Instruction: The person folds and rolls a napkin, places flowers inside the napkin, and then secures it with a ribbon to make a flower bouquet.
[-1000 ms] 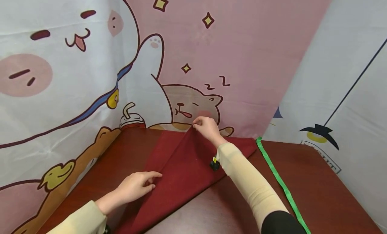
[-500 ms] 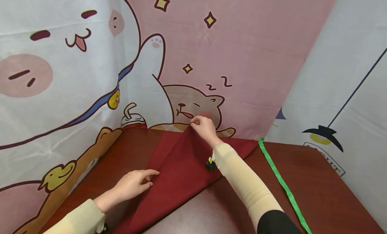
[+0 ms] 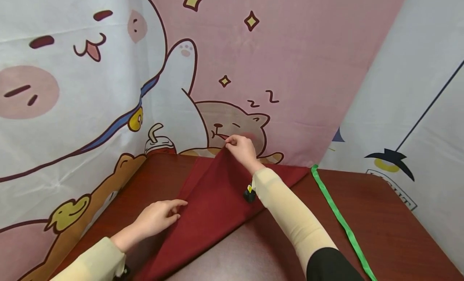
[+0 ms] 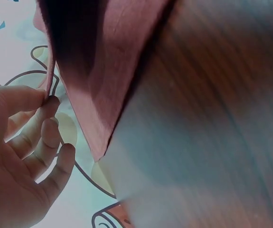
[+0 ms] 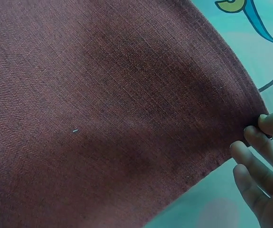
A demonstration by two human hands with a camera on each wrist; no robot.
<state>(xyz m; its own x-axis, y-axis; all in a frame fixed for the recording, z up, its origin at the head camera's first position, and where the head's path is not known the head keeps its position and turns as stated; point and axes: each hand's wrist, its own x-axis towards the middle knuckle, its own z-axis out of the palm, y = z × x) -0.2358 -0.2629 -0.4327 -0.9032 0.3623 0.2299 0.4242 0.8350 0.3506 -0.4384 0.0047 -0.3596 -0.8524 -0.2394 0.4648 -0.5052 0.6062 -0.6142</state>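
Note:
A dark red cloth (image 3: pixel 214 208) lies slantwise over the table, its upper layer lifted and folded across the lower one. Thumb and index finger of my right hand (image 3: pixel 242 151) pinch a raised corner of it near the back wall; in the right wrist view that cloth (image 5: pixel 117 104) stretches away from the fingertips. My left hand (image 3: pixel 154 218) is at the cloth's left edge. In the left wrist view, the left thumb and index finger pinch the hanging edge, and the other fingers are loosely bent. A lower cloth corner (image 4: pixel 100 142) points away beneath. Part of the bottom layer is hidden.
The brown wooden table (image 3: pixel 391 224) meets printed cartoon drapes (image 3: pixel 297 51) at the back and sides. A green ribbon (image 3: pixel 342 220) runs along the table right of the cloth. A small black device (image 3: pixel 249 193) sits at the right wrist.
My right hand has moved slightly left with the pinched corner, and the left hand has also shifted a little left and up. Less of the lower layer shows between the hands.

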